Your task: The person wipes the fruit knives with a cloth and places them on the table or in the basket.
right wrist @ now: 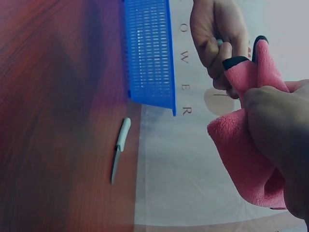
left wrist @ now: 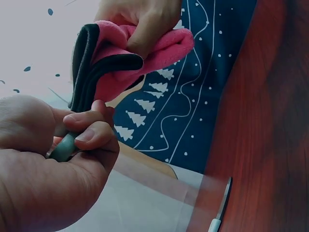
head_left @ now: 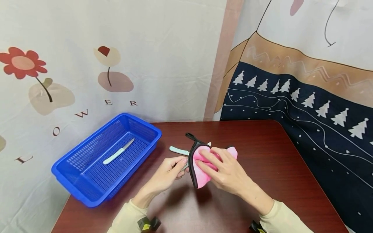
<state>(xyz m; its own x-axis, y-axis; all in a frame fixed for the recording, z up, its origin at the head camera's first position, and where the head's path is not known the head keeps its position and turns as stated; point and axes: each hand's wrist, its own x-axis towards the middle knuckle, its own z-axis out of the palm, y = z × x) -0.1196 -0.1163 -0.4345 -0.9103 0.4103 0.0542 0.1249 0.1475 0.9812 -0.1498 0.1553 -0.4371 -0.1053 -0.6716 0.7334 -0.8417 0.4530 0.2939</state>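
Note:
My left hand [head_left: 170,170] grips the pale green handle [left wrist: 63,149] of what looks like a knife, and the rest of it is hidden by the cloth. In my right hand [head_left: 228,168] is a pink cloth [head_left: 201,178] with black edging and a hanging loop, folded and pinched between thumb and fingers. The cloth's edge meets the left fingertips, and both hands are raised over the table. Behind the cloth, a second knife [head_left: 179,150] with a pale handle lies on the table, partly covered from the head view.
A blue plastic basket [head_left: 106,194] stands at the left of the dark red wooden table [head_left: 262,155]. One knife [head_left: 118,151] with a pale handle lies inside it. Printed curtains [head_left: 175,64] hang behind the table and along its right side.

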